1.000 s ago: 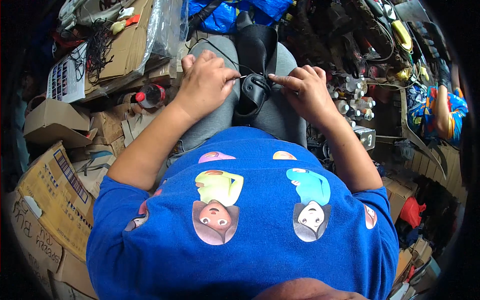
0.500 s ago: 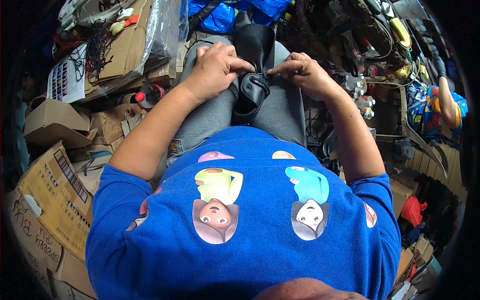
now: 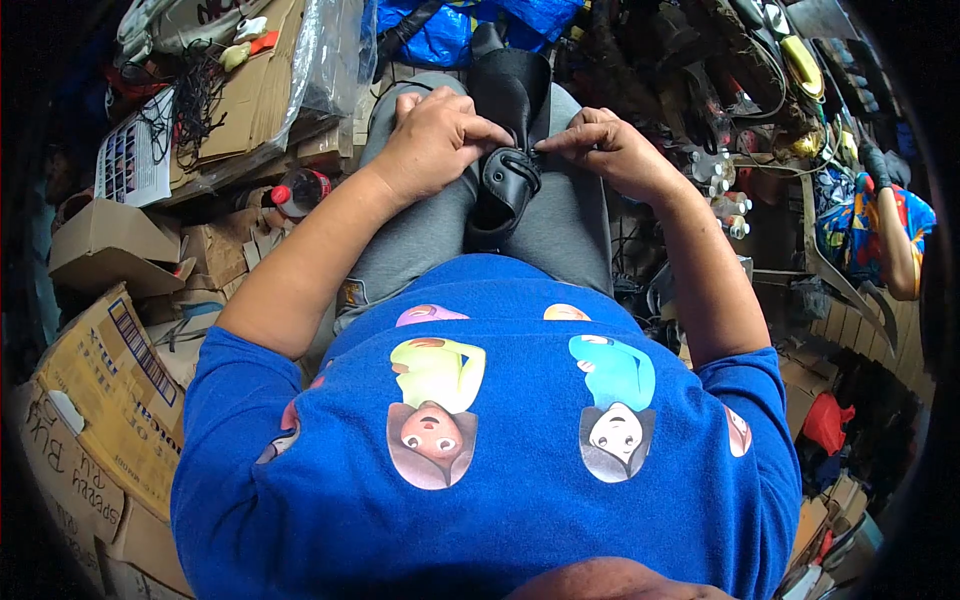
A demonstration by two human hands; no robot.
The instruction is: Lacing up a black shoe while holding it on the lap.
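On my lap, between my thighs, lies a black leather shoe [image 3: 508, 187] with an eyelet and a dark shoelace [image 3: 521, 160] looped across its front. My left hand [image 3: 435, 140] reaches in from the left, its thumb and finger pinched at the shoelace by the shoe's far end. From the other side, my right hand [image 3: 605, 145] pinches there too, fingertips a short way from the left ones. The exact grip on the thin strand is hard to see. Beyond the shoe, a tall black leather piece [image 3: 510, 85] stands between my knees.
At left are flattened cardboard [image 3: 245, 110], an open carton [image 3: 115, 240] and a red-capped bottle [image 3: 297, 192]. Clear bottles [image 3: 730, 205] stand at right. Near the right edge is another person's arm [image 3: 893, 235]. A blue plastic sheet [image 3: 440, 38] lies ahead.
My hands stay almost in place, with the left fingertips shifted slightly toward the shoe. The other person's arm at right has moved lower.
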